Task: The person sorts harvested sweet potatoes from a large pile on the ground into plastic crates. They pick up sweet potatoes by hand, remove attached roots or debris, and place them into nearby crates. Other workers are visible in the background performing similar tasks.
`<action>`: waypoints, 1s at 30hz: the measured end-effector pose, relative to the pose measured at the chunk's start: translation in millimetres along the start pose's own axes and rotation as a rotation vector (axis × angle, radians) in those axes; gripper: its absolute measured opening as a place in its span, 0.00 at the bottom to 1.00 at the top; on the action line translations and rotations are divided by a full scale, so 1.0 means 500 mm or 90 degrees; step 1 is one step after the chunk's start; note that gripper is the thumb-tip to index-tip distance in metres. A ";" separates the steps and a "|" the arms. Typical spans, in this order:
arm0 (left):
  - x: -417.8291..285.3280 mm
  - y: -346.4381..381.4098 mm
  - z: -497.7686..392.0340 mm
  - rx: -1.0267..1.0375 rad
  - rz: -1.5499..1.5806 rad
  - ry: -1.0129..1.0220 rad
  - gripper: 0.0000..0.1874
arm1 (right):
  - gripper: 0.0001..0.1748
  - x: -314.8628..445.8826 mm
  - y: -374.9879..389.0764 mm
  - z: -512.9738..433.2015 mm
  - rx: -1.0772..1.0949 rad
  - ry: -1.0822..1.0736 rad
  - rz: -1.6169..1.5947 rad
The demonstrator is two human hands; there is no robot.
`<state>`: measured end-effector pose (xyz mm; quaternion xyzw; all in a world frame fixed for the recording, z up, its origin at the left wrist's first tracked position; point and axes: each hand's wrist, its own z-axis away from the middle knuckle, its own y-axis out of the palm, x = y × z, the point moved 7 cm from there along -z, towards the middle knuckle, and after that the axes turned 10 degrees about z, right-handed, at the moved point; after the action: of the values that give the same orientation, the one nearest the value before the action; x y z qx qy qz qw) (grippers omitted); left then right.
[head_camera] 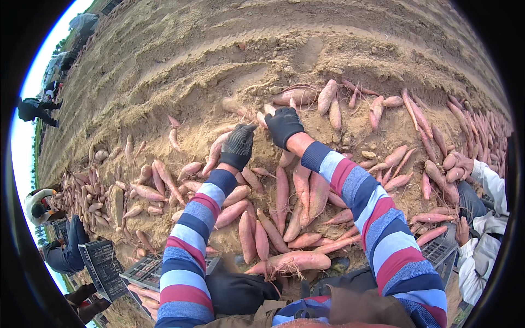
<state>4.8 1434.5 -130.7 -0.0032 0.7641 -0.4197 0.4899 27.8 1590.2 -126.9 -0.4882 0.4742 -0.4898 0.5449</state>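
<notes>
Both my hands wear black gloves with pale dots and reach over sandy soil strewn with pink-skinned sweet potatoes. My left hand (pixel 238 145) is curled, knuckles up, beside a long sweet potato (pixel 215 152); its palm is hidden, so its hold cannot be made out. Just to its right and slightly farther out, my right hand (pixel 284 127) has its fingers bent around a sweet potato (pixel 262 119) at the ridge's foot. Another sweet potato (pixel 234 106) lies half covered by soil just beyond. Below my wrists a thick heap of sweet potatoes (pixel 301 188) spreads towards my knees.
A black plastic crate (pixel 143 272) with sweet potatoes stands by my left side, another crate (pixel 102 268) farther left. At right, a person in a white jacket (pixel 488 229) handles sweet potatoes beside a grey crate (pixel 439 250). More people work at far left. Furrowed soil (pixel 213 45) rises ahead.
</notes>
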 end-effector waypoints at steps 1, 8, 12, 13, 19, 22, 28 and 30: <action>0.020 -0.034 -0.031 -0.029 -0.036 -0.021 0.14 | 0.16 0.000 -0.008 0.035 0.032 -0.015 0.004; 0.147 0.034 -0.147 0.215 -0.414 0.045 0.21 | 0.16 0.043 -0.046 0.276 -0.228 -0.201 -0.082; 0.127 0.090 -0.184 0.353 -0.549 0.010 0.21 | 0.17 0.066 -0.013 0.263 -0.148 -0.167 -0.106; 0.105 0.107 -0.190 0.371 -0.571 -0.004 0.21 | 0.19 0.061 -0.006 0.270 -0.147 -0.158 -0.097; 0.168 0.054 -0.183 0.373 -0.587 -0.036 0.19 | 0.22 0.067 0.012 0.254 -0.196 -0.164 -0.156; 0.160 -0.053 -0.141 0.046 -0.260 0.105 0.15 | 0.23 0.056 0.030 0.244 -0.179 -0.209 -0.174; 0.248 -0.318 -0.070 -0.216 0.155 -0.145 0.22 | 0.26 0.095 0.007 0.219 -0.140 -0.256 -0.182; 0.162 -0.263 -0.068 -0.273 0.508 -0.169 0.23 | 0.28 0.047 0.031 0.246 -0.116 -0.250 -0.143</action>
<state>-116.4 1337.4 -100.6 0.1357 0.7059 -0.0273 0.6946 153.2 1575.9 -134.2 -0.6710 0.3443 -0.3984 0.5220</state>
